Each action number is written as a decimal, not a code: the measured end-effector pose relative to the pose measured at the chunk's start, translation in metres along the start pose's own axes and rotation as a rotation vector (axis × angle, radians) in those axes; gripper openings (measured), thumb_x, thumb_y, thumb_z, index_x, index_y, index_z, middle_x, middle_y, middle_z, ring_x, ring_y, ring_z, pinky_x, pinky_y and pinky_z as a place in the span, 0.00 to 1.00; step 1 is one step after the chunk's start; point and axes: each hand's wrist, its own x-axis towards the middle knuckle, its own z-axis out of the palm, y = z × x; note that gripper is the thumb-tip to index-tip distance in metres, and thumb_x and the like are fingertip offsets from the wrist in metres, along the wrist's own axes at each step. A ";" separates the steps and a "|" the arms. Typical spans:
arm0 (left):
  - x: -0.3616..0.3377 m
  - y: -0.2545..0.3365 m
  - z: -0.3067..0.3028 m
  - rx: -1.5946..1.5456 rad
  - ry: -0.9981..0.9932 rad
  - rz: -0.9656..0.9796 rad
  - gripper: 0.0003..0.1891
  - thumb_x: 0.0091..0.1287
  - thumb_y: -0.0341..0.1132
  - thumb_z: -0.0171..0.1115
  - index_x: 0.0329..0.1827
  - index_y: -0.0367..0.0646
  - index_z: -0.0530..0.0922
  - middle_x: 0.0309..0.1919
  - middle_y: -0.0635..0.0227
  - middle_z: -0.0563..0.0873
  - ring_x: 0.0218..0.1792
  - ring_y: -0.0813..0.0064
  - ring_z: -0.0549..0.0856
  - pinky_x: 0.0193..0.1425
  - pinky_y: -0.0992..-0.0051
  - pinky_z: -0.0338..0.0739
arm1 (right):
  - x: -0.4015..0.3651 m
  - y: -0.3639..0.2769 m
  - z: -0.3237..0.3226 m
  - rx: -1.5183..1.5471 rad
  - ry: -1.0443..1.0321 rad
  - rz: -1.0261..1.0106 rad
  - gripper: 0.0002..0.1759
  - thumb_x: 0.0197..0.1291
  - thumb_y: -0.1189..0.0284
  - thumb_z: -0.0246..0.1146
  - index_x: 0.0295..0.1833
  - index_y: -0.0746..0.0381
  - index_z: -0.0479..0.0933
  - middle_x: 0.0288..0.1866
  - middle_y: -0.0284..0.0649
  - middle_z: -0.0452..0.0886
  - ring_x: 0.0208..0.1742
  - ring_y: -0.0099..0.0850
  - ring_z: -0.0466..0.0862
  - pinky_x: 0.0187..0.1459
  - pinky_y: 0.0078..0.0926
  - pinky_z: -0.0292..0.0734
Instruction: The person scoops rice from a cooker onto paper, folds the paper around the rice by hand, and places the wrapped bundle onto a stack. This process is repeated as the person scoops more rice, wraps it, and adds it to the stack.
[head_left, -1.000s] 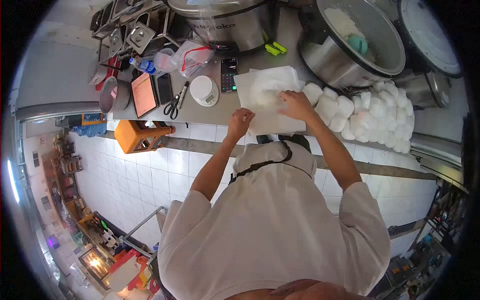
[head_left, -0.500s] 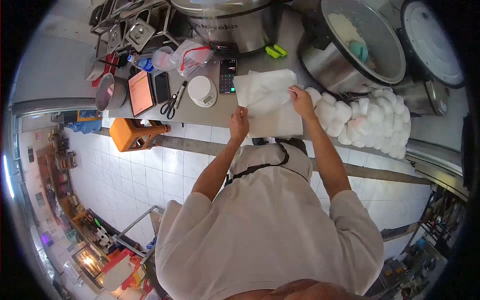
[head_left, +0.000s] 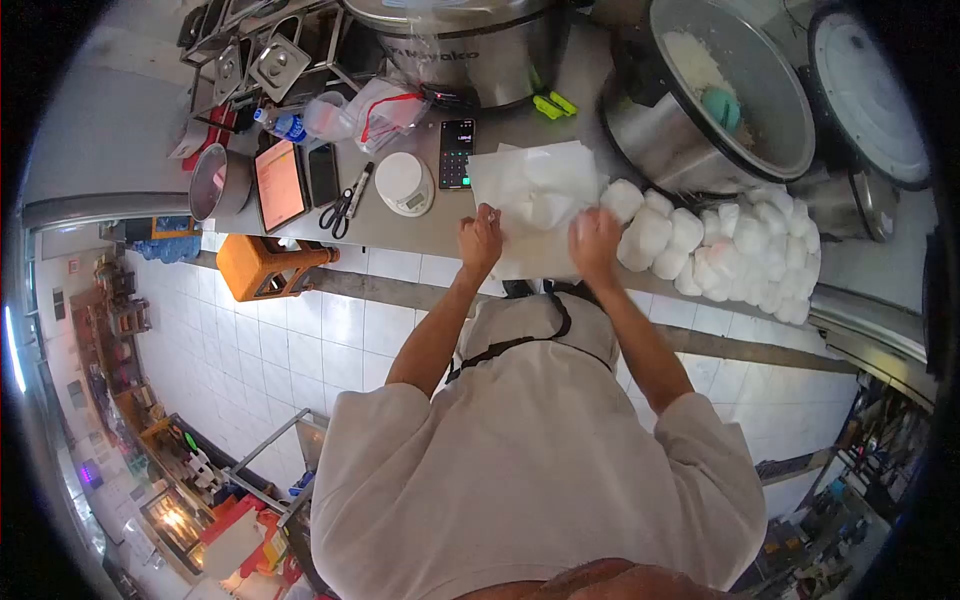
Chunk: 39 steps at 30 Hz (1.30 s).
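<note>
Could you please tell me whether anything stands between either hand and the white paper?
Nothing visible does: the left hand is at the left edge of the white paper, the blurred right hand at its right side. The white bundles lie farther right, out of the way.

Right hand [head_left: 595,242] motion-blurred at two o'clock, hiding part of paper sheets [head_left: 535,178], Miyako rice cooker [head_left: 470,62] cropped by top edge at twelve, smartphone [head_left: 456,157] digits too small to read

White floor tiles [head_left: 345,325], orange stool [head_left: 250,267]
</note>
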 end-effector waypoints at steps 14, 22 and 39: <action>-0.012 -0.009 -0.030 -0.698 -0.107 -0.775 0.20 0.73 0.45 0.71 0.36 0.33 0.79 0.27 0.58 0.85 0.26 0.63 0.91 0.30 0.62 0.85 | -0.018 -0.029 0.029 -0.114 -0.195 -0.244 0.39 0.71 0.51 0.61 0.84 0.46 0.62 0.89 0.37 0.55 0.86 0.53 0.57 0.77 0.80 0.40; -0.015 -0.005 -0.008 -0.730 0.033 -0.733 0.23 0.58 0.28 0.73 0.54 0.32 0.73 0.40 0.57 0.86 0.32 0.69 0.89 0.30 0.70 0.88 | -0.019 -0.039 0.016 -0.156 -0.259 -0.202 0.42 0.69 0.54 0.64 0.86 0.45 0.59 0.90 0.39 0.53 0.86 0.54 0.55 0.75 0.83 0.40; 0.021 -0.025 -0.009 -0.206 0.144 -0.406 0.22 0.61 0.38 0.74 0.52 0.39 0.75 0.43 0.55 0.84 0.47 0.51 0.85 0.51 0.53 0.79 | -0.022 -0.036 0.018 -0.121 -0.286 -0.211 0.45 0.66 0.61 0.65 0.87 0.50 0.57 0.90 0.38 0.50 0.88 0.48 0.53 0.78 0.79 0.40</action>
